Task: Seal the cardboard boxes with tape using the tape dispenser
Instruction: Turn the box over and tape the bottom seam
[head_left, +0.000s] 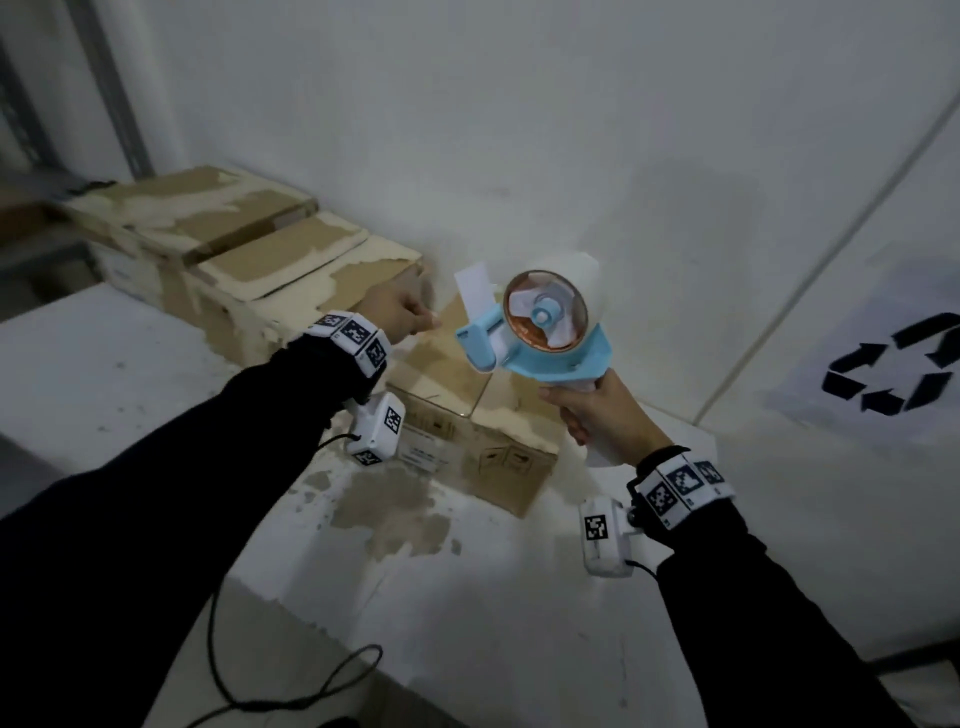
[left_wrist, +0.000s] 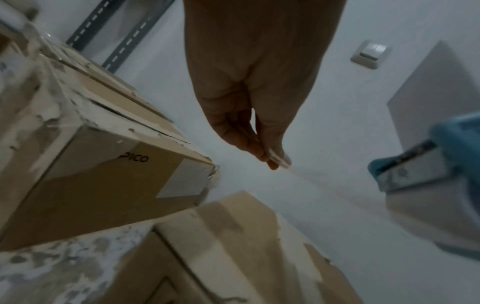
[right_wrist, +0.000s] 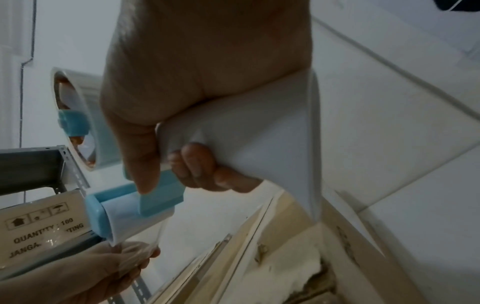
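In the head view I see my right hand (head_left: 605, 415) in the lower right of centre, wrapped around the white handle of the tape dispenser (head_left: 540, 325), which is held up in the air in the middle of the frame. The roll of clear tape (head_left: 563, 296) sits on it. My left hand (head_left: 402, 314) is just left of the dispenser, fingertips pressed together on the loose end of the tape. Below both hands a small cardboard box (head_left: 467, 415) stands on the white table (head_left: 104, 374). A bigger box (head_left: 291, 280) is at the upper left of it, against the wall.

In the left wrist view the left hand (left_wrist: 249, 115) hangs from the top centre, thumb and fingers pinching a thin clear strip (left_wrist: 306, 179) that runs to the dispenser (left_wrist: 431, 164) at the right edge. The bigger box (left_wrist: 98, 164) fills the left side, the small box (left_wrist: 233, 246) the bottom.

In the right wrist view the right hand (right_wrist: 187, 102) grips the handle, thumb lying on the blue part of the dispenser (right_wrist: 135, 205). At the lower left the left hand (right_wrist: 103, 271) pinches the tape end (right_wrist: 137, 253) just under the roller. The small box (right_wrist: 272, 257) is at the bottom right.
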